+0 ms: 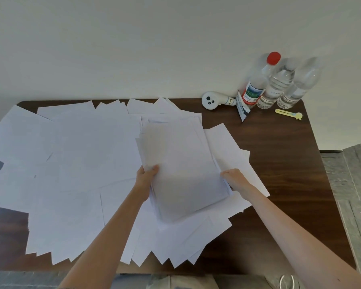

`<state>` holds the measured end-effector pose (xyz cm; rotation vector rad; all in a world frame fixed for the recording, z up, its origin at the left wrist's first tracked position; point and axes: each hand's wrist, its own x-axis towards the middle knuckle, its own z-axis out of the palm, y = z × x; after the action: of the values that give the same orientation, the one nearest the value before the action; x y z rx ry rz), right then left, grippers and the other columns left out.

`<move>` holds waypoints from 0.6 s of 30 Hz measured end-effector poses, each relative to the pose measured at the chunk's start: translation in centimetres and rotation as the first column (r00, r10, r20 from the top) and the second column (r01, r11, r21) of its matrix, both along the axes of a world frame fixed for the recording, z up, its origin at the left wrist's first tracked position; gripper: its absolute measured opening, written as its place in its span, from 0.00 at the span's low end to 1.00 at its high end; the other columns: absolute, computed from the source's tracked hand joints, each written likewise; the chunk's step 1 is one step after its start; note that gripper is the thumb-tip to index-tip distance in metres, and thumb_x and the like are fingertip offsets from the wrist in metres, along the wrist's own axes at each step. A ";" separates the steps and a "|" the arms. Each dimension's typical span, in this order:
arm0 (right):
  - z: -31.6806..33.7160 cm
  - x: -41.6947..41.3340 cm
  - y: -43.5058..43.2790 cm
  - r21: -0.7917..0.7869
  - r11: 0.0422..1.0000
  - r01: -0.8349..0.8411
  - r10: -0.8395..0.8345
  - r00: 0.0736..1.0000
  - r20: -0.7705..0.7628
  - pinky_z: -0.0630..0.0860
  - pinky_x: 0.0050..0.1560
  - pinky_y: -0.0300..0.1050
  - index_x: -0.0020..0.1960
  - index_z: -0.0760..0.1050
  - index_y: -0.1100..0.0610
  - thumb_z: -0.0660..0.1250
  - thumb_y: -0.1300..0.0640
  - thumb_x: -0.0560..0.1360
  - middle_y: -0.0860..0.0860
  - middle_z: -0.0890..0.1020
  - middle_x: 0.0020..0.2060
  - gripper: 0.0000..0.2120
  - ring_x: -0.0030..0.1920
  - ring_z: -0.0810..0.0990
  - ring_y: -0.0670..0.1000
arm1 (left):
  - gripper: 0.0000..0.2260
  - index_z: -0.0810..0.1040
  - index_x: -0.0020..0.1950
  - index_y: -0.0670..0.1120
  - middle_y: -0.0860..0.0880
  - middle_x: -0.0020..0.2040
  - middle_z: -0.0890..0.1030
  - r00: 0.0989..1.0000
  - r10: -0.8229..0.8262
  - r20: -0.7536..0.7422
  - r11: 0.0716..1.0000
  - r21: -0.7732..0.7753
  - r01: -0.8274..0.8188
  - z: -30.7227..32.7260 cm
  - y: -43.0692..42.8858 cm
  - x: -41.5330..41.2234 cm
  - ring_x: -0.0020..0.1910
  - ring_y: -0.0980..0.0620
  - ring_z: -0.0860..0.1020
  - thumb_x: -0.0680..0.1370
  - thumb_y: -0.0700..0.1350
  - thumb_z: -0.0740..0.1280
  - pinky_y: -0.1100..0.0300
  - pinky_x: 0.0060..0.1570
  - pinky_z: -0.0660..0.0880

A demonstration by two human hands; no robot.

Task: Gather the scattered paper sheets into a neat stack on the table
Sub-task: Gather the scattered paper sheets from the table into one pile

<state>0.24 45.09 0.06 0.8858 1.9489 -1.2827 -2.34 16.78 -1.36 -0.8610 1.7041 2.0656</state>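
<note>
Several white paper sheets (71,163) lie scattered and overlapping across the dark wooden table (290,163). A partly gathered stack of sheets (186,174) sits right of the table's centre, on top of the loose ones. My left hand (147,176) grips the stack's left edge, thumb on top. My right hand (233,178) holds its right edge, fingers curled around the side. The stack's edges are uneven, and a few sheets stick out at its far end.
Three clear plastic bottles (279,88), one with a red cap, stand at the table's far right corner. Beside them lie a white handheld device (213,100), a small folded packet (242,107) and a yellow clip-like tool (289,114). A white wall rises behind the table.
</note>
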 end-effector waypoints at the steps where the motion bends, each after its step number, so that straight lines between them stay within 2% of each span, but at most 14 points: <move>1: 0.1 -0.1 0.0 -0.002 1.000 -0.014 0.014 1.000 0.024 0.60 0.35 0.43 0.34 0.62 0.57 0.58 0.61 0.77 0.52 0.62 0.30 0.13 0.31 0.61 0.50 | 0.13 0.75 0.63 0.37 0.45 0.48 0.81 1.000 0.009 0.000 1.000 -0.004 -0.009 -0.1 0.3 0.0 0.44 0.50 0.80 0.78 0.35 0.66 0.63 0.38 0.80; 3: 0.5 -0.6 0.0 -0.031 0.999 -0.025 0.026 0.999 0.031 0.66 0.37 0.43 0.38 0.68 0.59 0.59 0.55 0.79 0.52 0.67 0.30 0.13 0.32 0.67 0.51 | 0.10 0.75 0.60 0.41 0.47 0.47 0.81 0.998 0.061 0.005 0.996 -0.062 -0.060 -0.1 0.9 0.0 0.43 0.52 0.80 0.80 0.39 0.65 0.63 0.37 0.79; 4: 0.6 -0.8 0.0 -0.043 0.999 -0.026 0.027 0.999 0.031 0.68 0.38 0.43 0.41 0.71 0.59 0.59 0.52 0.80 0.52 0.71 0.32 0.13 0.34 0.70 0.51 | 0.07 0.75 0.58 0.42 0.49 0.45 0.79 0.995 0.097 0.012 0.987 -0.133 -0.095 -0.1 1.1 0.1 0.41 0.53 0.78 0.81 0.42 0.64 0.62 0.37 0.77; 6: 0.4 -1.3 -0.2 -0.046 0.998 -0.036 0.037 0.999 0.023 0.71 0.43 0.46 0.46 0.73 0.59 0.60 0.49 0.80 0.54 0.74 0.36 0.13 0.40 0.74 0.53 | 0.09 0.72 0.53 0.43 0.51 0.41 0.74 0.985 0.173 0.019 0.940 -0.302 -0.159 -0.3 1.7 0.1 0.36 0.54 0.72 0.83 0.48 0.58 0.61 0.35 0.70; 9: -0.2 -2.1 -0.7 0.019 0.998 -0.064 0.065 0.991 -0.117 0.70 0.47 0.48 0.44 0.72 0.58 0.63 0.49 0.78 0.52 0.73 0.37 0.12 0.41 0.73 0.52 | 0.10 0.70 0.50 0.44 0.50 0.39 0.71 0.978 0.202 -0.060 0.864 -0.459 -0.207 -0.6 1.8 0.1 0.33 0.53 0.68 0.83 0.49 0.55 0.57 0.37 0.68; 11: -0.4 -2.6 -1.2 0.004 1.000 -0.026 0.026 0.977 -0.213 0.72 0.55 0.49 0.54 0.74 0.57 0.63 0.51 0.78 0.50 0.77 0.47 0.10 0.51 0.75 0.51 | 0.10 0.70 0.49 0.44 0.49 0.37 0.72 0.983 0.155 -0.103 0.846 -0.499 -0.186 -0.6 1.6 -0.2 0.32 0.52 0.68 0.83 0.49 0.56 0.55 0.37 0.68; 13: -0.4 -3.2 -1.7 -0.041 0.999 -0.006 -0.005 0.968 -0.250 0.71 0.57 0.48 0.62 0.71 0.57 0.64 0.52 0.78 0.49 0.76 0.54 0.15 0.56 0.74 0.50 | 0.10 0.71 0.50 0.45 0.47 0.36 0.73 0.990 0.087 -0.113 0.839 -0.527 -0.134 -0.6 1.2 -0.5 0.31 0.50 0.68 0.83 0.50 0.56 0.54 0.35 0.68; 16: -0.8 -3.7 -2.3 -0.050 0.996 -0.070 0.053 0.960 -0.276 0.71 0.51 0.45 0.63 0.68 0.59 0.64 0.54 0.78 0.49 0.75 0.51 0.16 0.52 0.75 0.50 | 0.11 0.69 0.56 0.45 0.47 0.36 0.73 0.997 -0.043 -0.062 0.819 -0.574 0.000 -0.3 0.9 -1.3 0.31 0.50 0.70 0.84 0.50 0.52 0.56 0.33 0.68; 18: -1.1 -4.1 -2.7 -0.020 0.992 -0.125 0.115 0.955 -0.273 0.70 0.47 0.44 0.60 0.69 0.60 0.64 0.54 0.78 0.50 0.75 0.47 0.14 0.47 0.74 0.51 | 0.11 0.66 0.60 0.46 0.47 0.41 0.75 0.991 -0.135 -0.009 0.808 -0.580 0.105 -0.1 1.0 -1.7 0.35 0.48 0.74 0.85 0.50 0.50 0.53 0.36 0.72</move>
<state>-3.84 42.43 -1.07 0.5862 2.1443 -1.4243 -4.00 17.78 -1.44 -0.8330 2.4040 1.4955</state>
